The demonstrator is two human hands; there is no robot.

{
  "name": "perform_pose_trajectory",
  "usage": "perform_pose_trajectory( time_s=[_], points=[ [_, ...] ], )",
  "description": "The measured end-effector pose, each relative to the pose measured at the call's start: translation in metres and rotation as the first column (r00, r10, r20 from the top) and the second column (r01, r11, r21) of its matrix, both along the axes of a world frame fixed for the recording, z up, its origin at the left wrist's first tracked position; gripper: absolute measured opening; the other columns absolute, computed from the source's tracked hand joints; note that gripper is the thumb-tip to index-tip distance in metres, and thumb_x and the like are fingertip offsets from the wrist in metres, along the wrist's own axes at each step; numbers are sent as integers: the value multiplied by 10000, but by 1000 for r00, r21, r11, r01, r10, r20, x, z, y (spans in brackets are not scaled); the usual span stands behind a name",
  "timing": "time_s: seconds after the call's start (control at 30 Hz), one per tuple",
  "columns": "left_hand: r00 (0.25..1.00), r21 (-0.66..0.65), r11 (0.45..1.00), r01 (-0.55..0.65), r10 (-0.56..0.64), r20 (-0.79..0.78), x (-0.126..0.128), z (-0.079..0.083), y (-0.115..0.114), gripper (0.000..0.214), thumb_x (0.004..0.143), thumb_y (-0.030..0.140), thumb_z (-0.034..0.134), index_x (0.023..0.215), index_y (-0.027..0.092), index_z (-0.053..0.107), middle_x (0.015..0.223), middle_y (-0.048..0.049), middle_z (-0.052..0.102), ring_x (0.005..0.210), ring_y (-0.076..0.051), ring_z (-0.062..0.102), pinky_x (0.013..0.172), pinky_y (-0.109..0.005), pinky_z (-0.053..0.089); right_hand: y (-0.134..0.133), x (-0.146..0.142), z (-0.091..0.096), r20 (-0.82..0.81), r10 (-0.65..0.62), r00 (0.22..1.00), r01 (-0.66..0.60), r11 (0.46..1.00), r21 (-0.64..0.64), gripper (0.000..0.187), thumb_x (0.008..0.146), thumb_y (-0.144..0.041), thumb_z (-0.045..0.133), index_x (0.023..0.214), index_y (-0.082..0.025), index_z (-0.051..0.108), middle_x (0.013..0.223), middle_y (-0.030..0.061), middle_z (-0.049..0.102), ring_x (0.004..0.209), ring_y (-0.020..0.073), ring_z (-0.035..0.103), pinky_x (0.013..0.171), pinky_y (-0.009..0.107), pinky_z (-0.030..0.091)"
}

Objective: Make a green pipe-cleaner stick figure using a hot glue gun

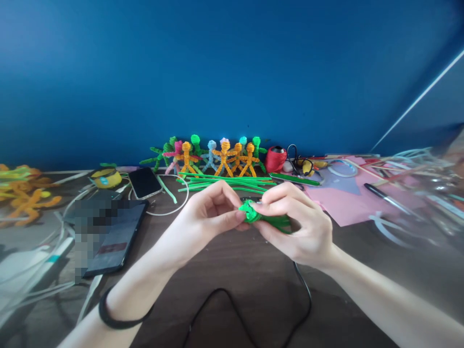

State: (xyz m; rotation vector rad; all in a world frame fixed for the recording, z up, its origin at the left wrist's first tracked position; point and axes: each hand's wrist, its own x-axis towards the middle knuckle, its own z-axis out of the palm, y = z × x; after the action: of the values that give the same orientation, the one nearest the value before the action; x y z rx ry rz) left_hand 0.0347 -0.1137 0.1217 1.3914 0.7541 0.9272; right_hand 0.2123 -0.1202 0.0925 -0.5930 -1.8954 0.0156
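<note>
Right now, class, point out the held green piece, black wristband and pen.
Green piece (pixel 249 212): head view, rounded end.
Black wristband (pixel 119 325): head view, lower curve.
Pen (pixel 390 201): head view, mid-barrel.

We count four orange dolls (pixel 224 153) midway along the back edge of the table (pixel 217 266), one phone (pixel 145 182) and one tablet (pixel 126 232) leftward, one pen (pixel 382 195) rightward, two hands (pixel 304 224), one wristband (pixel 121 323).
</note>
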Motion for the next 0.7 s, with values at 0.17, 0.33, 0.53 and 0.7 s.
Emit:
perform_pose_trajectory(
  time_s=[0.17,0.33,0.53,0.7],
  points=[
    [1000,18,1000,-19,19,-12,1,-1,0,147,722,199,675,727,156,534,653,22,592,640,-86,586,601,-177,470,2,0,-4,2,-22,1000,22,1000,22,185,722,-53,625,845,-187,594,781,28,575,688,134,568,575,276,486],
    [995,70,996,-52,58,-78,1,0,0,169,697,197,695,733,158,535,649,28,578,626,-83,571,562,-167,454,4,1,-4,32,-31,999,30,999,43,186,720,-51,625,852,-178,588,781,34,575,702,135,571,592,274,492],
    [978,232,971,-61,105,-182,-3,-6,4,128,716,183,676,752,171,554,648,45,554,598,-63,536,531,-154,421,8,2,-7,87,-25,996,18,997,75,213,751,-59,591,908,-201,571,800,29,574,705,127,569,587,265,495],
    [978,231,968,-97,137,-161,-2,-11,5,128,723,200,672,793,180,566,694,32,590,649,-82,562,565,-175,444,8,2,-7,71,-30,997,27,999,42,209,747,-67,596,906,-199,563,804,33,577,723,134,575,586,261,502]
  ],
)
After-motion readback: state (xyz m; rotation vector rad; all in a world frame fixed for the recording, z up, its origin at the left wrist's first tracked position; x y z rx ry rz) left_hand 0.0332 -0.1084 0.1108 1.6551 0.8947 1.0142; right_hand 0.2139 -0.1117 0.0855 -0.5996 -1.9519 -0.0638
